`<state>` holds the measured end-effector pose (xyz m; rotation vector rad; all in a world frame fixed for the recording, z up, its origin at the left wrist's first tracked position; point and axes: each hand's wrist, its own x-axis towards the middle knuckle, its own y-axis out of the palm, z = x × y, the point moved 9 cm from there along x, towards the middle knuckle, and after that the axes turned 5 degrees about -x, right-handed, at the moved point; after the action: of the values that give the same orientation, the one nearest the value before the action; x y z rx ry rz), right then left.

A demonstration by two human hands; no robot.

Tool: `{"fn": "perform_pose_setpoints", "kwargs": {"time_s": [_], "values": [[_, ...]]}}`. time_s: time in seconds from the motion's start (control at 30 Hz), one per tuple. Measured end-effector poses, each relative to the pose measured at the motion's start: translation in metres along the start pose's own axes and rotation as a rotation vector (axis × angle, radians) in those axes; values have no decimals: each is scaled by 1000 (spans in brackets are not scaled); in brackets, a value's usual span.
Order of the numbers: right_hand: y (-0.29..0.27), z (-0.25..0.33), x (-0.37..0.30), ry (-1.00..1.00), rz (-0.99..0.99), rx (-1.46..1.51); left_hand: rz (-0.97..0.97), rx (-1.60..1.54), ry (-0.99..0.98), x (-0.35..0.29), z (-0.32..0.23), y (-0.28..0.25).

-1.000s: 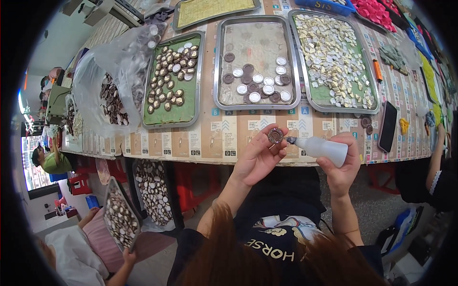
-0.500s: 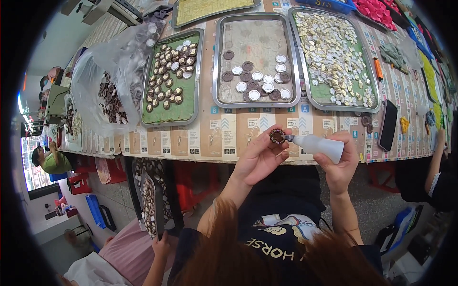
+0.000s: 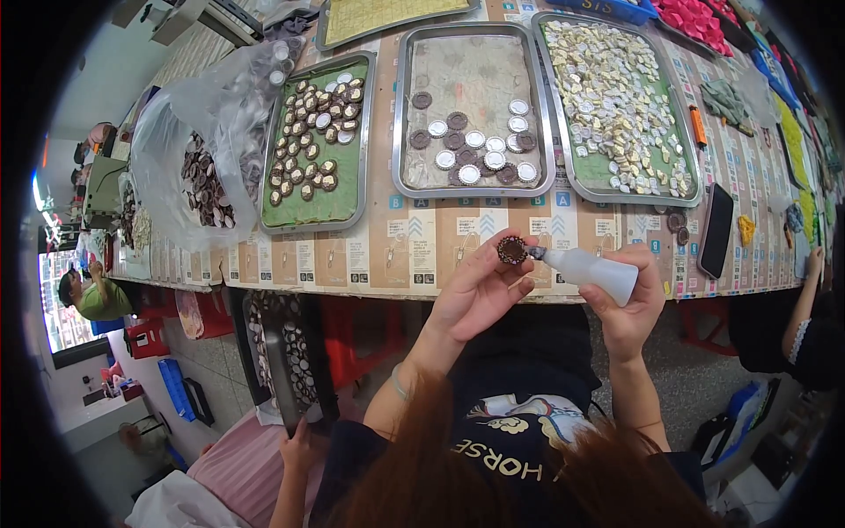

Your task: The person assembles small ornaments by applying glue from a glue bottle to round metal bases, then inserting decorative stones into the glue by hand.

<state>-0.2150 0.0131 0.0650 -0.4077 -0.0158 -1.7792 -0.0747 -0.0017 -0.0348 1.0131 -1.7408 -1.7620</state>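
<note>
Between the thumb and fingers of my left hand (image 3: 475, 304) is a small round dark brown disc (image 3: 511, 252) with a scalloped, speckled rim, its hollow side facing up. My right hand (image 3: 632, 312) is wrapped round a white squeeze bottle (image 3: 591, 274), tilted so its dark nozzle points left. The nozzle tip is at the disc's right edge; I cannot tell whether it touches. Beyond my hands, a metal tray (image 3: 401, 167) with a pale lining bears brown and white discs like the held one.
A green-lined tray (image 3: 361, 198) with brown and gold pieces stands left of it, beside a clear plastic bag (image 3: 154, 167) of discs. Another tray (image 3: 695, 180) on the right is full of small gold and white pieces. Nearby lie a phone (image 3: 717, 231) and an orange lighter-like object (image 3: 698, 126).
The disc has turned slightly, so its hollow shows more fully. The bottle has shifted a little to the right. At lower left, another person's tray of pieces has swung and tilted.
</note>
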Motion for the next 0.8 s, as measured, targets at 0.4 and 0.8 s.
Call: {"fn": "perform_pose_setpoints", "kwargs": {"time_s": [0.4, 0.8], "values": [[0, -2, 0, 54, 12, 69, -45, 59, 64, -4, -6, 3], [31, -75, 14, 271, 103, 71, -131, 397, 251, -9, -38, 6]]}}
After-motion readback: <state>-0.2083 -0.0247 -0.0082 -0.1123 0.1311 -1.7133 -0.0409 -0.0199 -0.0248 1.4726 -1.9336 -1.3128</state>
